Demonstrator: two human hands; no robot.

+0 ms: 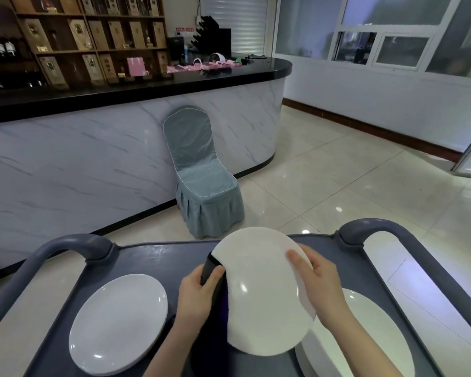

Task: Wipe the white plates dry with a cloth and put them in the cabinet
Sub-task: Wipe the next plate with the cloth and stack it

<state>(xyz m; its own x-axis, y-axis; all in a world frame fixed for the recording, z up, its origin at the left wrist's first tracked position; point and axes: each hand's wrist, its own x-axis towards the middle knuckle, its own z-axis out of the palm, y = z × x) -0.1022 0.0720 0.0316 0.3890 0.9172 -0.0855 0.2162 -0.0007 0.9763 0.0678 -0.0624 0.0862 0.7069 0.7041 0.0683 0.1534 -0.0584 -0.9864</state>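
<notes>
A white plate (261,292) is tilted up above the grey cart tray (158,257). My right hand (320,281) grips its right rim, thumb on the face. My left hand (199,292) grips a dark cloth (215,278) against the plate's left edge. Another white plate (117,322) lies flat on the tray at the left. At the lower right lies a stack of white plates (365,344), partly hidden by my right arm. No cabinet can be made out.
The cart has curved grey handles at the left (65,244) and right (378,227). Beyond it stands a chair in a blue-grey cover (201,175) against a marble-fronted counter (93,153). Shelves with boxes and bottles line the back wall. Tiled floor spreads to the right.
</notes>
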